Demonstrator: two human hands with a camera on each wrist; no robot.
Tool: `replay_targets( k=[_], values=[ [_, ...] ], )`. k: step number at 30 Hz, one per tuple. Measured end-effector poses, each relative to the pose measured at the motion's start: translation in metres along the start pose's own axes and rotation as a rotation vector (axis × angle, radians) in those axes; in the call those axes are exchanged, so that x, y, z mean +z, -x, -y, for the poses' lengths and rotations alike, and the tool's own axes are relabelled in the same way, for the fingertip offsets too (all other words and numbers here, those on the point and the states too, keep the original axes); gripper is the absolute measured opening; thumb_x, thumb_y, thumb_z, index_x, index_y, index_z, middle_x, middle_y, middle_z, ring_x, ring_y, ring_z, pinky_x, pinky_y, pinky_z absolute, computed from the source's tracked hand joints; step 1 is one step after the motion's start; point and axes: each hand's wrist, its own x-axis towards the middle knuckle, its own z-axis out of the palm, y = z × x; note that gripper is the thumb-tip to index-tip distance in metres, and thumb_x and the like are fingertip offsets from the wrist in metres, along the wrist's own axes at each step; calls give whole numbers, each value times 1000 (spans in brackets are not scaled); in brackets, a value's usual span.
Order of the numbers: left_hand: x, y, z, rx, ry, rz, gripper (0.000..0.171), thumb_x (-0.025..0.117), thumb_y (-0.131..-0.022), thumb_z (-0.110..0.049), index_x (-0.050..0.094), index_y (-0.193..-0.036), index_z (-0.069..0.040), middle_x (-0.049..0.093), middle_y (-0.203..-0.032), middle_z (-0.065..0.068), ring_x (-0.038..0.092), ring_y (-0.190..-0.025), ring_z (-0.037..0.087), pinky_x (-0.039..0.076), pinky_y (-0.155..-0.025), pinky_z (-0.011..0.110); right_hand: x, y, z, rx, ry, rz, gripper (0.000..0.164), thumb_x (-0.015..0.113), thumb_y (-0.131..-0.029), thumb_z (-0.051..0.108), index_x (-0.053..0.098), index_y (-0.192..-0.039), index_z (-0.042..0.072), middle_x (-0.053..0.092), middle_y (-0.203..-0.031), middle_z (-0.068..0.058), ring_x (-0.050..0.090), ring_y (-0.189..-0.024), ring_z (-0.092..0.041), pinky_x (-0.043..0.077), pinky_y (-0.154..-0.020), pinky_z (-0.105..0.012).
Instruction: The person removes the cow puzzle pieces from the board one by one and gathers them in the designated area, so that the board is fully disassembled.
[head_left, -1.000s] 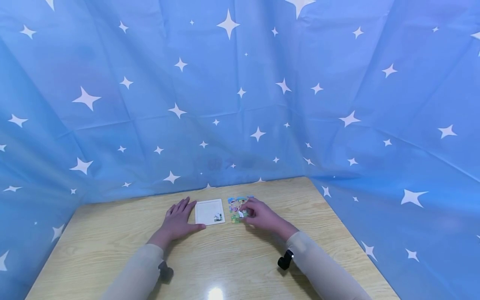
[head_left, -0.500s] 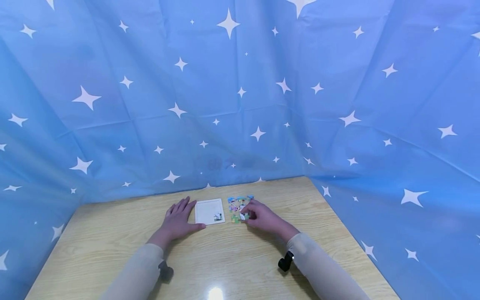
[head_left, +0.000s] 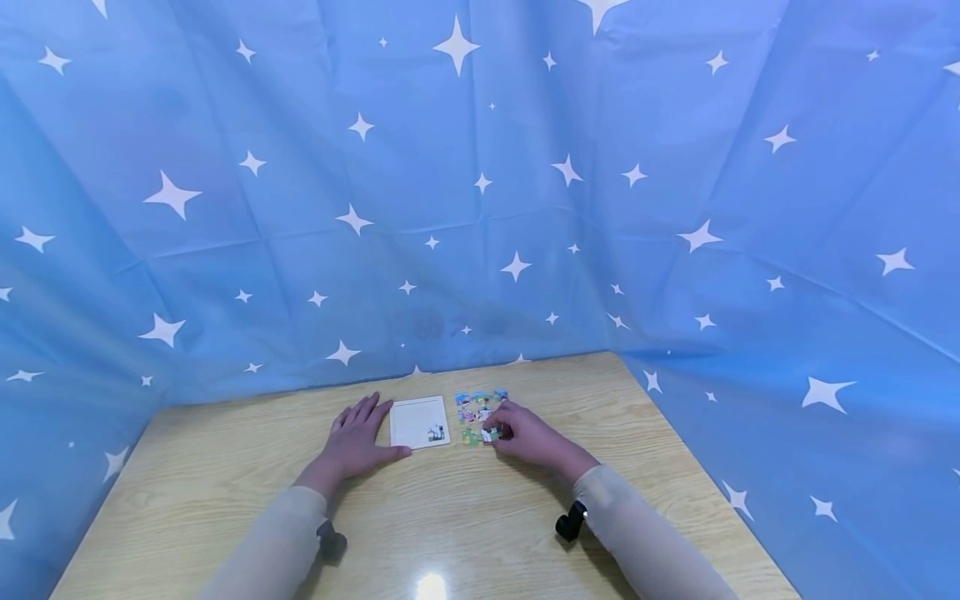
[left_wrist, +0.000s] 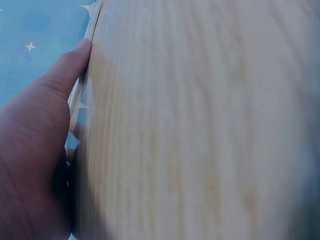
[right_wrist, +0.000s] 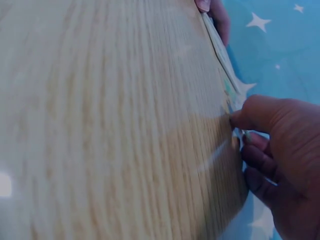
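In the head view, a shallow white puzzle tray (head_left: 411, 421) lies on the table, with one puzzle piece (head_left: 437, 433) in its near right corner. My left hand (head_left: 356, 442) rests along the tray's left side, fingers spread and fairly straight, thumb at the near edge. In the left wrist view, the thumb (left_wrist: 70, 65) touches the tray's edge. To the right of the tray lies a cluster of colourful puzzle pieces (head_left: 467, 412). At its near right corner my right hand (head_left: 531, 435) pinches a black-and-white patterned puzzle piece (head_left: 488, 435) between thumb and fingertips, low over the table.
The wooden table (head_left: 420, 517) reaches from the person to a blue star-patterned curtain (head_left: 465, 208) behind it. Its right edge runs beyond the right arm. Each wrist wears a small black camera (head_left: 572, 522).
My right hand has shifted the pinched puzzle piece slightly right and toward me, baring more of the green piece beside it. The left hand and tray have stayed put.
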Motion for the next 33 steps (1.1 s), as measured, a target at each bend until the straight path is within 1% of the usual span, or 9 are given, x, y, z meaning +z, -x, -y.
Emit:
replay_targets(
  k=[2,7,10,14,19,26,33],
  values=[
    [0,0,0,-2,-2,3,113,77,-91,-73,36,-172,-7,24,-180,25,19,-166,50,13,-130,73,-1,-1,0,6,-10,6,26,78,-103,6,77,-128,11,64,-115,2,63,-121,-23,54,-92,-39],
    [1,-1,3,-3,-6,9,113,76,-91,-75,36,-173,-8,23,-181,24,18,-166,49,12,-130,72,-2,-2,-2,18,-27,14,26,78,-103,6,77,-127,12,63,-112,2,63,-111,-15,54,-96,-41],
    [3,-2,5,-8,-7,17,114,75,-91,-77,34,-174,-9,21,-181,23,16,-167,48,11,-131,71,-2,-2,-3,13,-19,13,26,78,-102,5,77,-127,12,63,-115,1,61,-102,-13,54,-91,-38],
    [5,-4,7,-14,-8,19,115,74,-90,-79,34,-174,-11,20,-182,22,15,-168,47,9,-131,71,-2,-2,-1,3,-15,12,26,78,-102,5,76,-128,10,63,-115,-3,58,-94,-16,53,-83,-34],
    [6,-4,8,-10,-11,14,115,74,-90,-79,35,-174,-10,22,-182,22,16,-167,48,10,-131,72,-3,-2,1,-1,-22,13,25,79,-102,6,76,-127,8,62,-114,-4,58,-94,-15,52,-83,-34],
    [8,-5,9,-7,-7,9,116,74,-89,-79,35,-174,-10,21,-182,23,15,-167,48,10,-131,71,-3,-1,1,-8,-34,6,26,78,-100,3,76,-125,7,58,-108,-2,56,-91,-16,51,-79,-33],
    [3,-3,5,-9,-3,19,115,74,-90,-78,35,-174,-10,21,-182,23,15,-167,48,10,-131,71,-2,-1,0,-15,-24,1,26,79,-99,3,76,-124,7,56,-105,0,54,-89,-15,51,-78,-33]
  ],
)
